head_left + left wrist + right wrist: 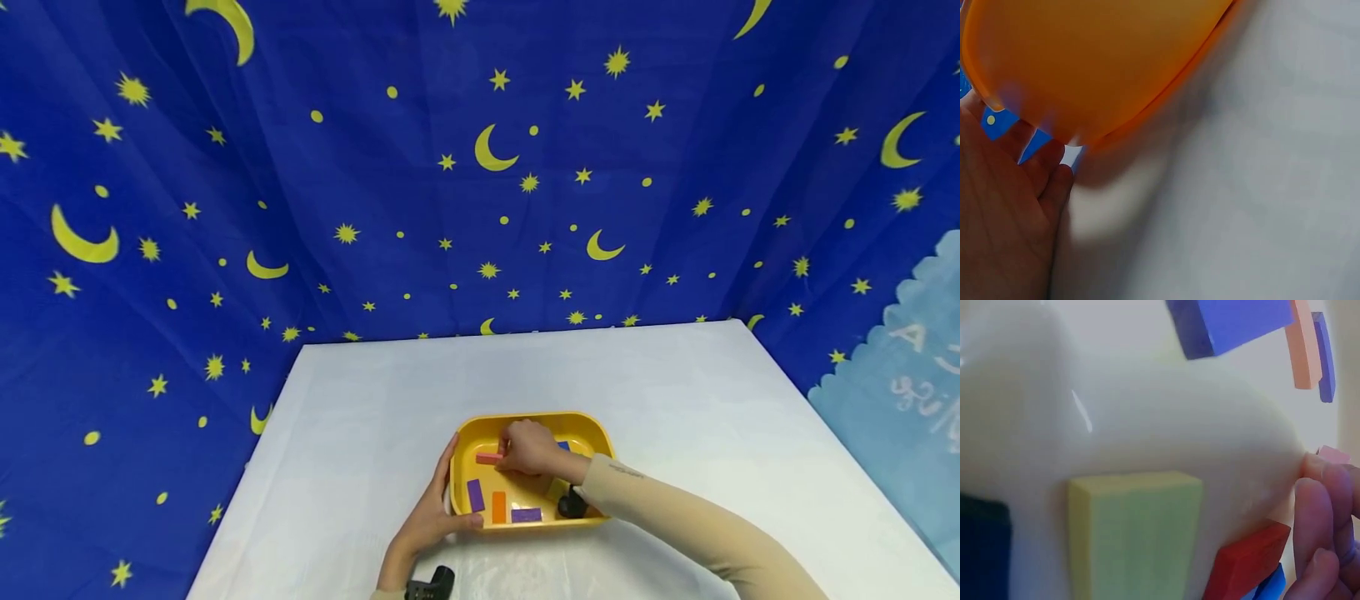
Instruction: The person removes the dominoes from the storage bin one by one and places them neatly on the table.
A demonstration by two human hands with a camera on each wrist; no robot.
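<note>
A yellow plastic tray (536, 415) with rounded corners sits on the white table, wooden blocks inside it. My left hand (437, 510) grips its left end, thumb at the near rim and fingers along the outer wall; the left wrist view shows the fingers against the tray's side (1104, 75). Inside the tray, my right hand (528, 448) pinches the right end of a pinkish-red block (487, 458), whose pink end (1334, 454) shows beyond the fingertips. Near the hand lie a yellow-green block (1138, 534) and a red block (1244, 559).
Along the tray's near side lie a purple block (526, 515) and an orange block (498, 507), with another purple block (476, 495) at left. A blue block (563, 446) sits at the right. Blue star-printed cloth (420, 183) hangs behind the white table (360, 408).
</note>
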